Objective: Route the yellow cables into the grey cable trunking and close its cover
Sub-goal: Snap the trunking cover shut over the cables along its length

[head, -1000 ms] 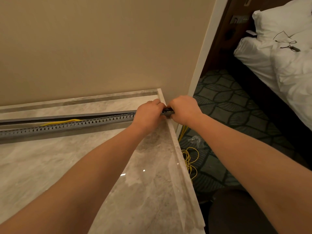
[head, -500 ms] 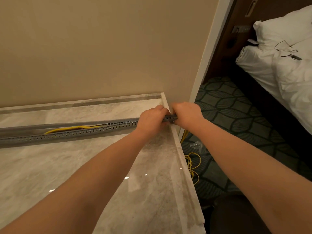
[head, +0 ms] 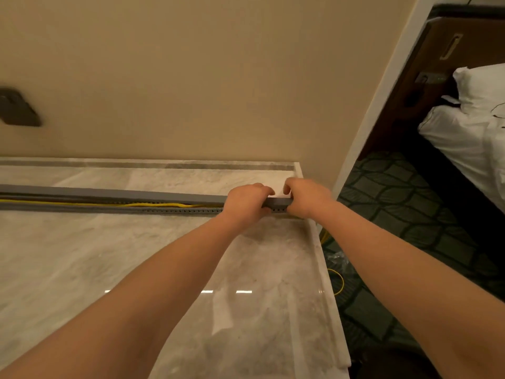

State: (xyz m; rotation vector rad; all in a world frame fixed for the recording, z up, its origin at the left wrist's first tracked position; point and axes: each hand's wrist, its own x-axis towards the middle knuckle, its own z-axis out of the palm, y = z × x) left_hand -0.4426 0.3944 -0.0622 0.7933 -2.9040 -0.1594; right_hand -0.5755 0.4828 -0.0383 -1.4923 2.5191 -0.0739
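Note:
A long grey cable trunking (head: 175, 211) with a perforated front wall lies across the marble counter (head: 82, 263), running from the left edge to the right corner. Its grey cover (head: 136, 193) stands raised along the back, leaving a gap. Yellow cables (head: 153, 205) lie inside the open channel. More yellow cable (head: 338, 283) hangs down onto the floor past the counter's right edge. My left hand (head: 247, 202) grips the trunking near its right end. My right hand (head: 307, 198) holds the very end, close beside the left.
A beige wall rises behind the counter, with a dark fitting (head: 16, 108) on it at the left. To the right the counter ends above patterned carpet (head: 410, 214). A bed with white linen (head: 470, 138) stands at far right.
The view has tilted up and shifted, showing more wall. More of the yellow cable shows inside the channel, reaching nearer my left hand. Both hands stay on the trunking's right end.

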